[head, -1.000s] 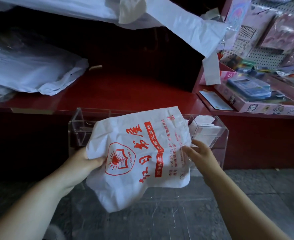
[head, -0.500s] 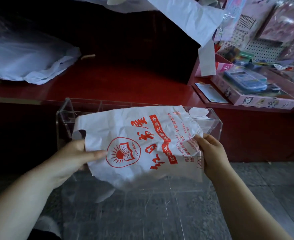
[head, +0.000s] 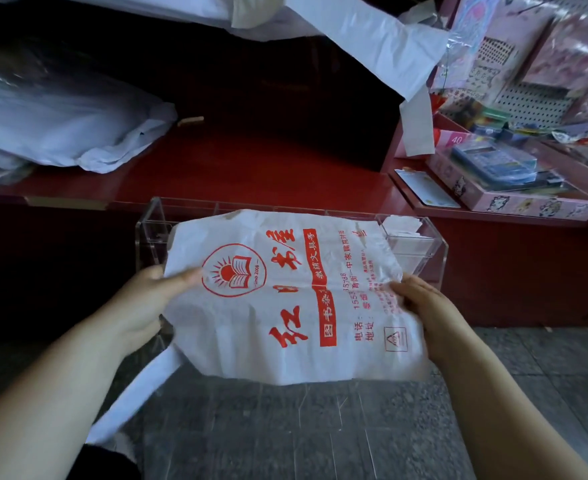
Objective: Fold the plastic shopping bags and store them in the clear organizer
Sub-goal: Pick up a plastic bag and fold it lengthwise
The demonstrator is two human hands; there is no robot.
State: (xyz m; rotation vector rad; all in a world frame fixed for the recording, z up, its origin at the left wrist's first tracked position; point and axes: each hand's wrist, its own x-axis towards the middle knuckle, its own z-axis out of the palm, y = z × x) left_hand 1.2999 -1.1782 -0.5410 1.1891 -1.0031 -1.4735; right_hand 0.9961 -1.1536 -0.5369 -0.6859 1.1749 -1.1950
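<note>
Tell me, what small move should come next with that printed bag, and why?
Probably fold it in half. The left hand and right hand hold the printed bag by its two sides, spread open and looking too wide for a compartment of the clear organizer behind it.

Reaches forward with both bare arms. Pinches the left edge of the bag (head: 251, 344) with the left hand (head: 147, 303), thumb on top. Grips its right edge with the right hand (head: 427, 313), fingers curled round it.
</note>
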